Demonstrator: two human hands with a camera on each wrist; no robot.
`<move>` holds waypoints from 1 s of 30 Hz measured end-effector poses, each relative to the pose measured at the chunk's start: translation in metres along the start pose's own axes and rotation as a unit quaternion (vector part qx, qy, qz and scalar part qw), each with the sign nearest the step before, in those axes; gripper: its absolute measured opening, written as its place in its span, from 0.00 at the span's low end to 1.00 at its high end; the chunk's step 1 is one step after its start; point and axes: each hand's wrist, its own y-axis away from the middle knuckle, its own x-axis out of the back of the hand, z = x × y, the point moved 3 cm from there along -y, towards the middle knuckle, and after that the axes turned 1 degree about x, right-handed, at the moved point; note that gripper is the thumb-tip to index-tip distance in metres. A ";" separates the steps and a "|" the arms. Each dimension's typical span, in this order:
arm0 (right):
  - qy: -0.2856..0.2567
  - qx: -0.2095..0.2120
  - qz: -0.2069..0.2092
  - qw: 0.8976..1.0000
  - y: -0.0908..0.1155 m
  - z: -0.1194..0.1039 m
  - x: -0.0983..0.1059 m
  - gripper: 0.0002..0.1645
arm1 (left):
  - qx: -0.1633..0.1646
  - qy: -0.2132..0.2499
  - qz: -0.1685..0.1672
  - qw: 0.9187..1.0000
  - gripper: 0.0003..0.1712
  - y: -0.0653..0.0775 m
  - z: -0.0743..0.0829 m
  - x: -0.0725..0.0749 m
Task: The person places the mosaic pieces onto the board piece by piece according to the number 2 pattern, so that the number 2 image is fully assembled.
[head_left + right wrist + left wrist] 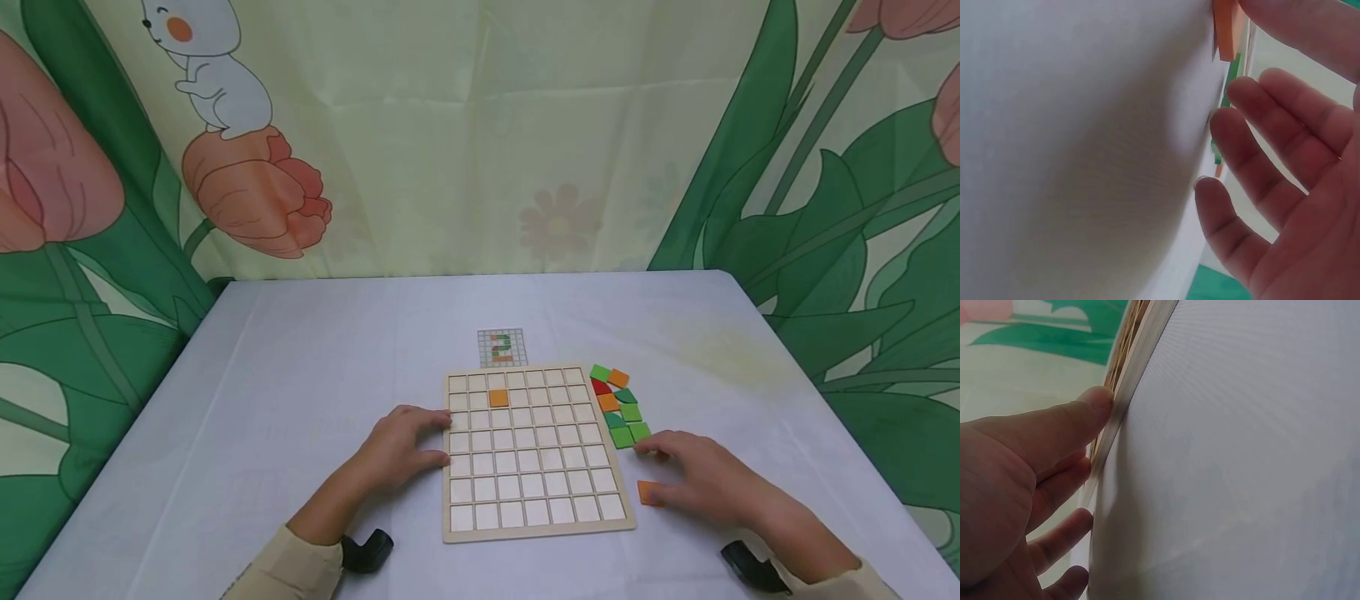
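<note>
A wooden grid board [538, 532] with white square cells lies on the table, and one orange square tile [498, 398] sits in a cell of its second row. My left hand [393, 450] touches the board's left edge with thumb and fingertips; the left wrist view shows the thumb [1079, 422] against the rim. Right of the board, my right hand [701, 479] has its thumb on a loose orange tile [645, 492], also seen as an orange tile [1225, 31] in the right wrist view. Its other fingers are spread, slightly bent, near the green tiles [622, 437].
Several green, orange and red tiles [602, 387] lie along the board's right side. Behind the board is a small gridded card [502, 347] with a coloured pattern. A white cloth [337, 333] covers the table, and a printed curtain [450, 150] hangs behind it.
</note>
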 end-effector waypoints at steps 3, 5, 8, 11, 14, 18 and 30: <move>0.004 0.005 -0.005 1.000 0.001 0.002 -0.001 0.31 | 0.004 -0.002 0.000 1.000 0.29 0.000 0.000 0.000; 0.010 0.010 -0.001 1.000 0.001 0.002 -0.001 0.31 | 0.007 -0.004 -0.001 1.000 0.29 0.000 0.000 0.000; 0.017 0.018 0.009 1.000 -0.002 0.002 0.000 0.30 | 0.008 -0.001 -0.001 1.000 0.29 0.000 0.000 0.000; 0.023 0.020 0.017 0.999 -0.005 0.000 0.000 0.27 | 0.006 0.001 0.000 1.000 0.29 0.000 0.000 0.000; 0.037 0.019 0.027 0.999 -0.008 -0.002 -0.001 0.23 | 0.003 0.002 0.001 1.000 0.28 0.001 0.001 0.000; 0.062 0.019 0.045 0.997 -0.013 -0.006 0.000 0.17 | -0.001 0.006 0.003 1.000 0.28 0.001 0.001 0.001; 0.065 0.021 0.028 0.997 -0.020 -0.007 0.001 0.11 | -0.002 0.000 0.002 1.000 0.28 0.000 0.002 0.001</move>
